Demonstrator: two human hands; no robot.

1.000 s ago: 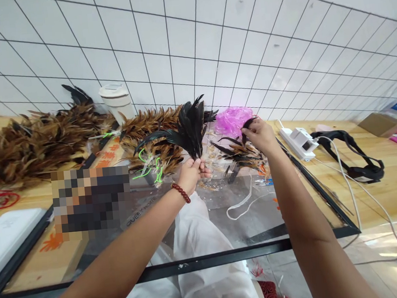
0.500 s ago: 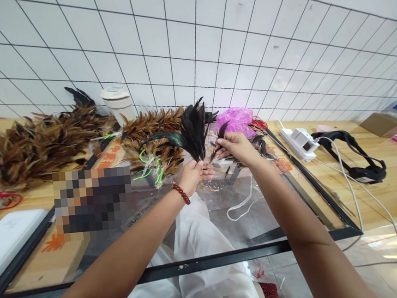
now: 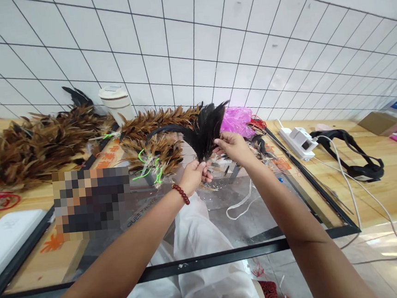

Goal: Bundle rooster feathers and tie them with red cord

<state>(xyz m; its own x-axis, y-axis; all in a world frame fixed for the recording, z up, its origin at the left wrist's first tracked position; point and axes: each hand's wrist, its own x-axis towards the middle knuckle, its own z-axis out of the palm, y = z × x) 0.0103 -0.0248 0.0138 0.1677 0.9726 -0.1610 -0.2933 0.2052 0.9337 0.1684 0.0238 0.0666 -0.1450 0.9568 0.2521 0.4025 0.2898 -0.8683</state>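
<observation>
A bunch of black feathers [image 3: 206, 127] stands upright and fanned out in my left hand [image 3: 195, 174]. Its fingers and thumb pinch the quills at the bottom, and a red bead bracelet circles that wrist. At the bunch's right edge is my right hand [image 3: 231, 147], closed with thumb and fingertips on the outer black feathers. One long dark feather curves off to the left. Behind and left of my hands lie brown feather strips [image 3: 157, 122] and a brown bundle with green string [image 3: 154, 164]. Small loose feathers and scraps are scattered under my right hand.
A black-framed glass panel [image 3: 229, 259] lies before me. Around it are a large brown feather pile [image 3: 38, 146], a white lidded cup [image 3: 116, 103], a pink plastic bag [image 3: 236, 122], a power strip [image 3: 298, 144], a black strap [image 3: 365, 173] and a white cord loop [image 3: 236, 208].
My right hand has brought a dark feather leftward to the bunch's right edge. The bunch has tilted right and spread wider; my left hand keeps its hold.
</observation>
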